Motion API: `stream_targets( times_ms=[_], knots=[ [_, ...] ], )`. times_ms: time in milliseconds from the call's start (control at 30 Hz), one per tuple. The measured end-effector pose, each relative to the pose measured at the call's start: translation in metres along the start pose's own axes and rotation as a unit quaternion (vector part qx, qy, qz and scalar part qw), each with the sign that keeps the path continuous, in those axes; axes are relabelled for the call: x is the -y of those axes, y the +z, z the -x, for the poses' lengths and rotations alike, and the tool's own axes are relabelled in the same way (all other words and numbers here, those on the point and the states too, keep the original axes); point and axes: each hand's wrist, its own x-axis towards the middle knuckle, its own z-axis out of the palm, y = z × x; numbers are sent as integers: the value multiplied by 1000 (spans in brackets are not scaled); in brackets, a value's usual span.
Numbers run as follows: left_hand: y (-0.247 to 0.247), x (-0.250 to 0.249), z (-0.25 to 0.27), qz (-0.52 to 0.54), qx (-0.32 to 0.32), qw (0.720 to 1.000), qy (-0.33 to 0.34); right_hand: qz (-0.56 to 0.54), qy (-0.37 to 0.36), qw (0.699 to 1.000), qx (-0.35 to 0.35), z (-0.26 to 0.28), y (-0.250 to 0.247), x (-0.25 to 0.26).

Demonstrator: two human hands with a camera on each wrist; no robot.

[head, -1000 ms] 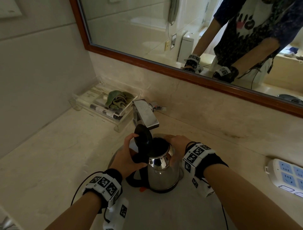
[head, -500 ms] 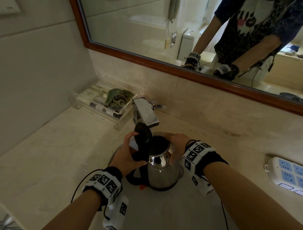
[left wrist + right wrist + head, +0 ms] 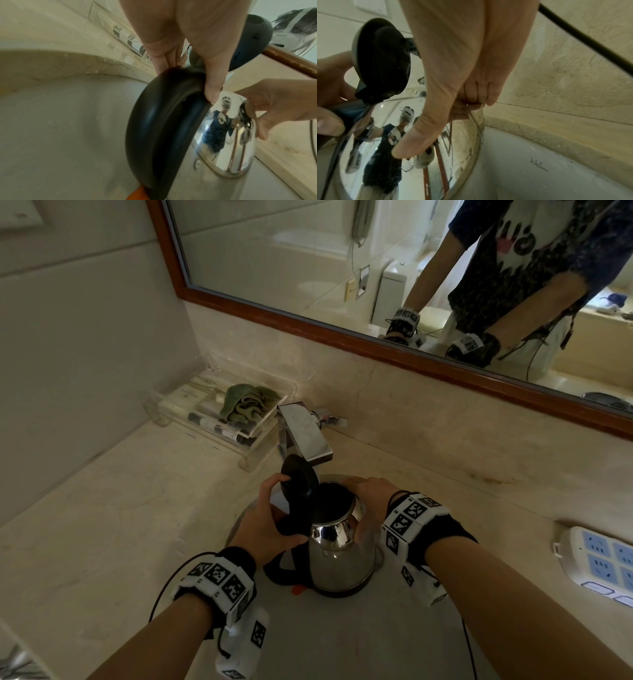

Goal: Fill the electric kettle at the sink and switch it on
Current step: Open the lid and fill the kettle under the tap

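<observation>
Here my left hand (image 3: 270, 529) is gripping the kettle (image 3: 339, 556) handle; my right hand (image 3: 371, 501) is clasping its steel body, thumb (image 3: 412, 143) visible only wrist-side.

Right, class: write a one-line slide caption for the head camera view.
Left hand grips the handle of a steel kettle, lid open, below the tap, while the right hand steadies its body.

My kettle (image 3: 339, 556) stands in the sink basin (image 3: 342, 642), its raised lid (image 3: 299, 482) just under the faucet spout (image 3: 306, 436), crowding the mouth from above. Bare counter (image 3: 102, 525) lies open to my left; an acrylic tray (image 3: 219, 416) and a power strip (image 3: 603, 563) flank the basin.
</observation>
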Motion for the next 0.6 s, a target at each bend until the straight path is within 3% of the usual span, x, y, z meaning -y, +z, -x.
stream_targets(
  times_ms=[600],
  knots=[
    [1,1,0,13,0,1000,8,0,0,1000,0,3,-1,1]
  ],
)
